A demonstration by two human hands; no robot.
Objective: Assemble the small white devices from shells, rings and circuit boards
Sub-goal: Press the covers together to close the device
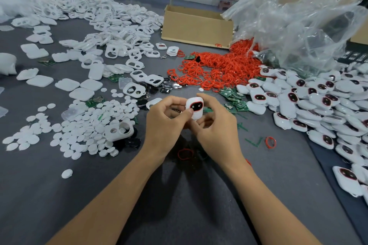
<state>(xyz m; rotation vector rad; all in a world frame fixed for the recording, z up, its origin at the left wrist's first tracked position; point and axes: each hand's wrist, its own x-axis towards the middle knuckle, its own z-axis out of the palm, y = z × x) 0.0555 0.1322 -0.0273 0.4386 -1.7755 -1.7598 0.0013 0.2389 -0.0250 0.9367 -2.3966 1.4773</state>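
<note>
We ran one wide-angle head cam, facing forward and down onto the counter (39, 195); left hand (165, 125) and right hand (217, 127) sat close below us, mid-frame.

Shells (111, 32) left, devices (318, 101) right

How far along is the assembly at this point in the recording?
Done: a big heap of assembled devices lies on the right. In hand: the left hand and right hand grip one white device, its red ring already fitted. Left: piles of empty shells, loose red rings and green circuit boards lie unused, so plenty is still to do.
</note>
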